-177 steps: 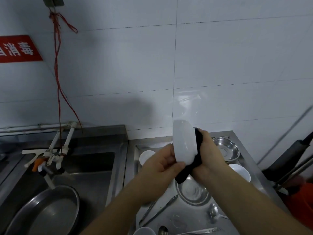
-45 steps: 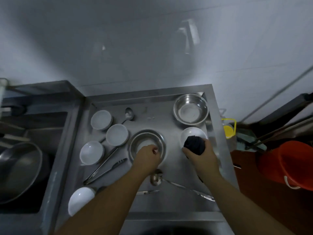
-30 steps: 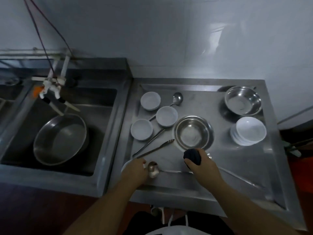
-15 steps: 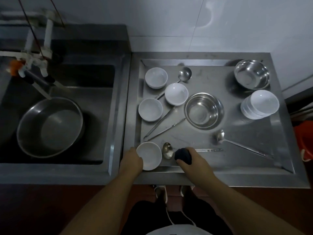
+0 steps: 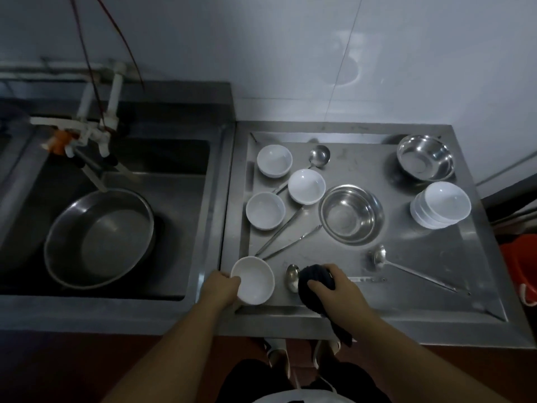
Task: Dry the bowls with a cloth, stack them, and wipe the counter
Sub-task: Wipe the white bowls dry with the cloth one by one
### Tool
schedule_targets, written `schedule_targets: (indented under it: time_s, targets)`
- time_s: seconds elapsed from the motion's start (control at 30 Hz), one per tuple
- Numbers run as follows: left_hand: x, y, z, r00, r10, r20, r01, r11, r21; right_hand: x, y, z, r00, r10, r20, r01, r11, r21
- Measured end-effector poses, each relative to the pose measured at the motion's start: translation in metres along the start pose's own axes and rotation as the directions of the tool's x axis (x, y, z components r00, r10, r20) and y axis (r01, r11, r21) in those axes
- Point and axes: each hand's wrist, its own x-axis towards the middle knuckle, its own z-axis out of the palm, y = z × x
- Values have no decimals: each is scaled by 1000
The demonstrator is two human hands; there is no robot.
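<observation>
At the surface's (image 5: 406, 312) six o'clock edge, the left hand (image 5: 220, 292) grips a white bowl's (image 5: 254, 282) rim while the right hand (image 5: 337, 295) clutches a dark cloth (image 5: 315, 279) at the bowl's three o'clock.

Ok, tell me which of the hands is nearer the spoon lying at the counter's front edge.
Right. The right hand, gripping the dark cloth, sits just beside the spoon. The left hand is farther left, holding the white bowl between it and the spoon.

Brushed steel counter (image 5: 421, 289) dully reflective, glossy white ceramic bowls (image 5: 440, 205), shiny metal bowl (image 5: 351, 218), polished ladles (image 5: 380, 258), dark matt cloth (image 5: 315, 279), glazed wall tiles (image 5: 290, 53).
</observation>
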Motion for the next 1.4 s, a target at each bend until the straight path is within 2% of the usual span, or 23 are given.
schedule_targets:
  time_s: [0.07, 0.17, 0.27, 0.37, 0.43, 0.53, 0.6, 0.67, 0.73, 0.83, 0.9, 0.97, 1.07, 1.17, 1.23, 1.3, 1.33, 1.37, 1.4]
  targets:
    - [-4, 4, -15, 996, -76, 36, 82, 972, -222, -1, -20, -5, 999, -53, 7, 52, 997, 61]
    - [-18, 21, -36, 983, -85, 164, 163, 816, -554, -5, -58, -10, 993, -117, 6, 115, 981, 157]
    - [-37, 52, -56, 982, 63, 180, 79, 723, -686, -11, -101, -15, 968, -250, -3, 248, 958, 142]
    - [-64, 88, -74, 947, 247, 207, 10, 620, -784, -21, -147, -25, 905, -423, -44, 424, 905, 43]
    - [-85, 110, -84, 889, 393, 234, -33, 566, -824, -28, -176, -32, 839, -540, -70, 538, 842, -43]
    - [-119, 139, -97, 723, 633, 278, -127, 517, -847, -40, -209, -43, 714, -693, -96, 668, 716, -203]
    - [-137, 154, -105, 612, 737, 285, -187, 485, -854, -47, -222, -50, 639, -761, -112, 713, 641, -284]
    - [-150, 165, -112, 546, 789, 281, -225, 462, -858, -55, -230, -56, 592, -792, -152, 733, 607, -307]
    - [-159, 173, -119, 530, 803, 274, -230, 447, -864, -63, -237, -63, 573, -794, -202, 754, 608, -247]
    - [-170, 182, -124, 529, 805, 270, -261, 457, -851, -74, -245, -70, 592, -771, -235, 766, 629, -134]
    - [-173, 187, -124, 568, 770, 292, -245, 496, -833, -79, -245, -71, 615, -764, -195, 770, 635, -61]
    - [-174, 189, -124, 573, 743, 345, -182, 526, -831, -83, -242, -71, 605, -784, -136, 783, 617, -74]
    - [-177, 190, -122, 529, 738, 418, -42, 515, -856, -82, -239, -82, 480, -876, -40, 827, 467, -313]
    - [-184, 190, -113, 477, 759, 443, 39, 485, -874, -72, -243, -101, 265, -951, 161, 811, 129, -570]
    - [-188, 191, -107, 484, 752, 446, 66, 477, -876, -68, -252, -112, 180, -940, 290, 764, -52, -643]
    - [-189, 192, -102, 528, 732, 430, 69, 468, -881, -67, -260, -119, 187, -912, 364, 699, -137, -702]
    - [-190, 194, -101, 549, 730, 407, 48, 459, -887, -67, -264, -120, 229, -897, 379, 662, -143, -736]
    - [-190, 195, -101, 564, 736, 375, 8, 449, -893, -69, -266, -120, 302, -877, 375, 626, -114, -772]
    - [-190, 197, -103, 575, 745, 337, -50, 444, -895, -70, -268, -118, 406, -843, 353, 598, -47, -800]
